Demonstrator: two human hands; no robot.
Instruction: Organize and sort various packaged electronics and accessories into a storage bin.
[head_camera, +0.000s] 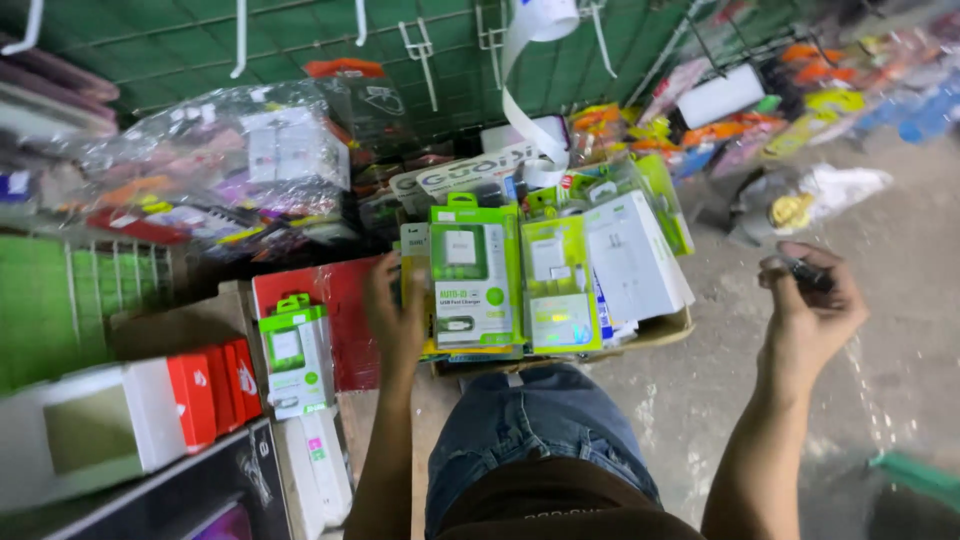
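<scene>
My left hand (393, 310) rests against the left side of a green and white charger package (472, 275), fingers on its edge. That package stands at the front of a cardboard box (668, 328) packed with several similar green and white packages. My right hand (808, 305) is raised out to the right over the concrete floor, fingers closed round a small dark object (805, 272) that is too blurred to identify. My knee in blue jeans (530, 420) is just below the box.
Another green package (296, 352) lies on a red surface (340, 300) to the left, beside red and white boxes (205, 395). Clear bags of goods (230, 160) pile at the back left. A green wire grid wall (300, 40) stands behind, with hooks and a paper strip (525, 90).
</scene>
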